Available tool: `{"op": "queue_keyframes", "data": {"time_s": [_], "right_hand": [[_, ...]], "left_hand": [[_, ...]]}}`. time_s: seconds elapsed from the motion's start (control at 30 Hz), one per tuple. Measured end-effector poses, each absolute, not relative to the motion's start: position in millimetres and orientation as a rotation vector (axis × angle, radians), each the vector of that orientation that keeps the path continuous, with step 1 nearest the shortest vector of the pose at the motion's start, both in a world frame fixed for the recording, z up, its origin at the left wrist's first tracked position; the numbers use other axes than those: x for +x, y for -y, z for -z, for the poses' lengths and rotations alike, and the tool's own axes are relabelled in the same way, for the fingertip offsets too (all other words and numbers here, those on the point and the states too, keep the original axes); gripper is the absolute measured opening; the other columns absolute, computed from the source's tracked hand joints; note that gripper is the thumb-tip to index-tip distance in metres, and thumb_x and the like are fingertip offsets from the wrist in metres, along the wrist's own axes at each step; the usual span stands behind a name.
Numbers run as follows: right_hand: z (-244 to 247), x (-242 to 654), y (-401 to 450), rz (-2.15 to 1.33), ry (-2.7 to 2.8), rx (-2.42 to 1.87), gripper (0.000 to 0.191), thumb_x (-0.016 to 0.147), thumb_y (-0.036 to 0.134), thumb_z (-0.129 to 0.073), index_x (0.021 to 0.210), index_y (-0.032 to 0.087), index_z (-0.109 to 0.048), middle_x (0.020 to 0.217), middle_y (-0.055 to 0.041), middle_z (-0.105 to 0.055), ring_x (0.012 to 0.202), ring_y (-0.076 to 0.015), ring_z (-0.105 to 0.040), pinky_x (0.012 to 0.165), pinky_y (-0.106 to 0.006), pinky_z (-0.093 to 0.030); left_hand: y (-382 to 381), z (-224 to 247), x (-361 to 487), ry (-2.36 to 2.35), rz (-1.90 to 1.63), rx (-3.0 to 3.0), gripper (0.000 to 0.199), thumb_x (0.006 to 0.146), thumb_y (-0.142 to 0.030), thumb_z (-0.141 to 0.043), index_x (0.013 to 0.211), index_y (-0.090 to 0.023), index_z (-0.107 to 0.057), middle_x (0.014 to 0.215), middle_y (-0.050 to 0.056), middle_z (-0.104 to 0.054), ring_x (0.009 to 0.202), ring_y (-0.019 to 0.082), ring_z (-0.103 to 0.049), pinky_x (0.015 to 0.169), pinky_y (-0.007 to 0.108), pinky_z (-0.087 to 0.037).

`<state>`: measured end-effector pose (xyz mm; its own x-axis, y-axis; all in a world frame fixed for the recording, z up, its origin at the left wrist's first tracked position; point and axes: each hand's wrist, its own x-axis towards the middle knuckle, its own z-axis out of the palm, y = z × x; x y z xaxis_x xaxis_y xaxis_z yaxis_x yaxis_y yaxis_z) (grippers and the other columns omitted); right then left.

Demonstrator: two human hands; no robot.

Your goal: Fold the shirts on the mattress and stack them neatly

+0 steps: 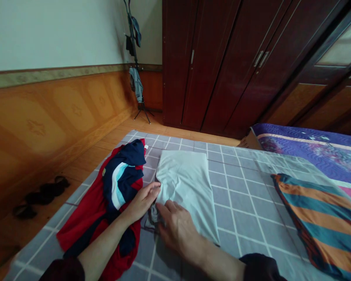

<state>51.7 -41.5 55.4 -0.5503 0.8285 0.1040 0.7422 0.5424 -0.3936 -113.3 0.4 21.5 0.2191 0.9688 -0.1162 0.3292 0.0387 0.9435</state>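
Observation:
A pale grey garment, folded into a flat rectangle, lies on the checked bed cover. My left hand is closed at its left edge, with the fingertips pinching the cloth. Just below, my right hand has its fingers curled on the lower left part of the same garment, gripping beside a small bunched bit of fabric. Wrinkles run through the cloth from where both hands touch it. Under and beside my left forearm lies a crumpled red and navy garment with a white and light blue stripe.
An orange and teal striped garment rests on the right of the grey checked cover. Beyond stand a dark red wardrobe and a coat stand. Dark shoes are on the floor at left; a purple bed is at right.

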Motion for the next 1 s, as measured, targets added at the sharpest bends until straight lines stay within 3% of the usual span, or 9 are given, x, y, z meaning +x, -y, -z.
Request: {"op": "queue_keyframes", "data": {"time_s": [0.17,0.33,0.43,0.6,0.67,0.77,0.83,1.0], "right_hand": [[-38,94,75,-0.041,2.551,-1.263,0.048,0.071,0.008,-0.053,0.117,0.019,-0.053,0.100,-0.0092,-0.061,0.083,-0.0235,-0.057,0.070,-0.035,-0.049],[-26,155,89,0.122,2.496,-1.294,0.033,0.073,0.005,-0.047,0.100,0.022,-0.055,0.091,-0.0060,-0.061,0.076,-0.0196,-0.056,0.065,-0.030,-0.048],[-24,179,93,0.226,2.481,-1.262,0.030,0.074,0.006,-0.043,0.097,0.022,-0.055,0.090,-0.0066,-0.061,0.074,-0.0200,-0.057,0.061,-0.029,-0.046],[-21,205,93,0.170,2.480,-1.305,0.022,0.077,0.003,-0.038,0.074,0.022,-0.050,0.069,-0.0021,-0.055,0.059,-0.0169,-0.054,0.053,-0.027,-0.040],[-20,211,94,0.140,2.452,-1.330,0.023,0.080,0.005,-0.037,0.072,0.022,-0.049,0.065,-0.0010,-0.054,0.056,-0.0158,-0.053,0.052,-0.026,-0.039],[-21,214,98,0.021,2.446,-1.344,0.020,0.082,0.009,-0.042,0.091,0.020,-0.055,0.074,-0.0020,-0.059,0.063,-0.0153,-0.057,0.054,-0.024,-0.040],[-20,211,99,-0.011,2.478,-1.327,0.029,0.079,0.010,-0.047,0.105,0.019,-0.054,0.081,-0.0030,-0.061,0.068,-0.0162,-0.059,0.055,-0.024,-0.041],[-18,203,88,0.092,2.533,-1.257,0.023,0.072,0.001,-0.045,0.069,0.022,-0.055,0.066,-0.0007,-0.057,0.051,-0.0147,-0.051,0.045,-0.027,-0.031]], "left_hand": [[0,-18,-113,-1.280,-0.723,1.514,0.053,0.082,-0.043,-0.055,0.125,-0.013,-0.044,0.078,0.002,-0.063,0.070,0.018,-0.061,0.062,0.025,-0.045],[9,-29,-113,-1.245,-0.639,1.540,0.076,0.073,-0.029,-0.064,0.139,-0.015,-0.029,0.108,0.011,-0.064,0.093,0.023,-0.062,0.077,0.029,-0.047],[20,-41,-111,-1.285,-0.575,1.652,0.090,0.070,-0.022,-0.065,0.146,-0.020,-0.018,0.116,0.010,-0.061,0.097,0.022,-0.061,0.081,0.028,-0.046],[36,-45,-106,-1.621,-0.467,1.874,0.067,0.076,-0.011,-0.044,0.142,-0.022,-0.032,0.097,0.005,-0.066,0.088,0.022,-0.064,0.076,0.028,-0.046],[42,-39,-104,-1.715,-0.476,1.885,0.060,0.078,-0.012,-0.041,0.138,-0.019,-0.037,0.102,0.007,-0.066,0.093,0.022,-0.064,0.080,0.030,-0.047],[53,-28,-101,-1.800,-0.550,1.969,0.055,0.081,-0.019,-0.045,0.136,-0.017,-0.039,0.125,0.012,-0.058,0.115,0.025,-0.055,0.096,0.036,-0.042],[60,-22,-99,-1.833,-0.540,2.028,0.055,0.084,-0.025,-0.047,0.137,-0.015,-0.037,0.135,0.014,-0.051,0.123,0.026,-0.049,0.102,0.038,-0.038],[60,-22,-88,-1.951,-0.325,1.979,0.057,0.084,-0.026,-0.046,0.138,-0.011,-0.034,0.137,0.019,-0.047,0.122,0.030,-0.050,0.099,0.042,-0.040]]}}
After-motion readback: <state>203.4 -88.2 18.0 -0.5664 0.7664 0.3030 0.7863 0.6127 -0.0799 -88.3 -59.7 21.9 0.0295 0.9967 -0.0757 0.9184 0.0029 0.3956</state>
